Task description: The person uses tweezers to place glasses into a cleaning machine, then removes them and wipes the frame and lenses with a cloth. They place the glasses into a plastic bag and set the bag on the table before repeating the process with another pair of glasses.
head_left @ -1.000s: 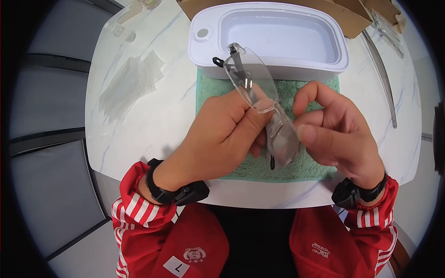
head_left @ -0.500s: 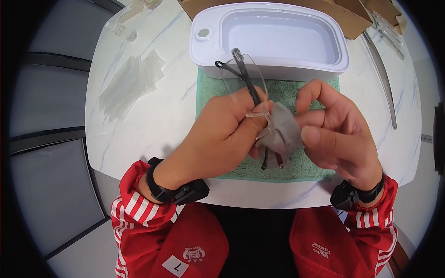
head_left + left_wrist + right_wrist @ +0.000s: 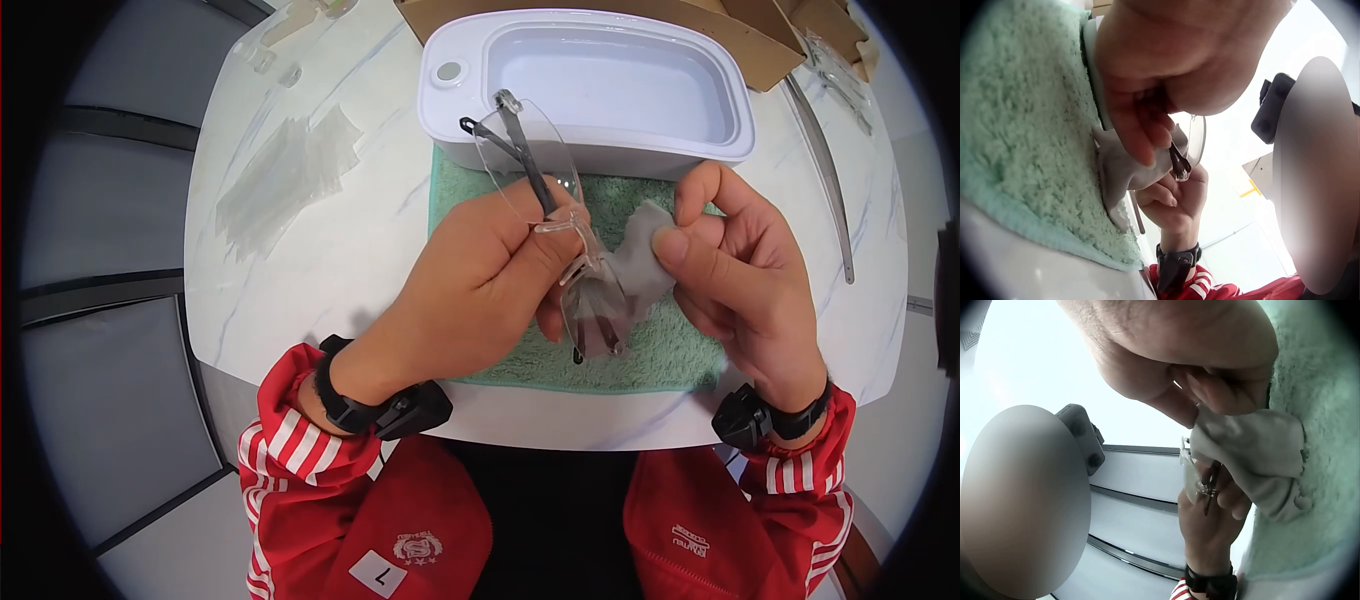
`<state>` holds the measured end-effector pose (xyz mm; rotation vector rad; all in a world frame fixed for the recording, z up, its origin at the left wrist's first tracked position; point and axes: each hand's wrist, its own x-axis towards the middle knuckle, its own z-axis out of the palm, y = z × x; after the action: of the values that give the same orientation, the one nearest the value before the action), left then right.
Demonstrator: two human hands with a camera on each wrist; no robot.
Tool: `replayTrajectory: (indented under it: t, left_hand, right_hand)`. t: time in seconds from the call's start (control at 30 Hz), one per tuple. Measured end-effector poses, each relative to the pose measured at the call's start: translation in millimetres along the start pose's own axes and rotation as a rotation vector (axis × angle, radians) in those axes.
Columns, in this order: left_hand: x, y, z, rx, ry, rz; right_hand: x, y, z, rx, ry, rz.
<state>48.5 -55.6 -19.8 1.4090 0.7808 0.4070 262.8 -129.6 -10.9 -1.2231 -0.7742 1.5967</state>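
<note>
In the head view my left hand (image 3: pixel 480 270) grips a pair of rimless eyeglasses (image 3: pixel 521 150) near the bridge, thumb on top. One clear lens and a dark folded temple point up and away; the other lens (image 3: pixel 592 310) hangs low on the right. A thin grey cleaning cloth (image 3: pixel 645 255) is pinched between thumb and fingers of my right hand (image 3: pixel 745 275), its left edge overlapping the lower lens. From the right wrist the cloth (image 3: pixel 1254 450) drapes in folds close over the green towel (image 3: pixel 1285 550), and the glasses show behind it.
Beyond the hands stands a white tub (image 3: pixel 470 125) with a round button and what looks like water inside. Clear plastic sleeves (image 3: pixel 285 185) lie at left. An open cardboard box (image 3: pixel 765 45) is at the back, a curved metal strip (image 3: pixel 828 180) at right, small clear containers (image 3: pixel 290 75) far left.
The cloth, earlier bunched round the lower lens, has shifted right and up with the right hand, baring most of that lens. The glasses have turned in the left hand.
</note>
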Motion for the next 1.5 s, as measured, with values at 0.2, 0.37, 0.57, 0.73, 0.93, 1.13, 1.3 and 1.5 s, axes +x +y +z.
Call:
replayTrajectory:
  t: [0.2,0.37,0.57,0.73,0.93,1.13,1.3,1.5]
  left_hand:
    - [0,-3,1,0.053,-0.015,-0.024]
    - [2,-11,-1,0.225,0.029,0.16]
    - [-1,1,0,-0.049,0.002,0.015]
    - [1,-2,1,-0.051,0.0,-0.003]
    - [2,-7,-1,0.113,-0.119,-0.034]
    - [4,-18,0,0.371,-0.182,0.164]
    - [3,-12,-1,0.396,-0.242,0.135]
    - [2,-5,2,0.121,-0.092,0.047]
  right_hand:
    - [-5,-1,5,0.143,-0.15,0.059]
    - [-8,-1,8,0.114,-0.239,0.11]
    - [-3,1,-1,0.028,-0.103,0.029]
    - [0,4,-4,0.02,-0.026,-0.056]
    - [-2,2,1,0.003,-0.005,-0.005]
    - [-3,5,1,0.147,-0.051,0.026]
    - [-4,5,-1,0.263,-0.092,0.005]
    - [-6,6,4,0.019,0.058,-0.139]
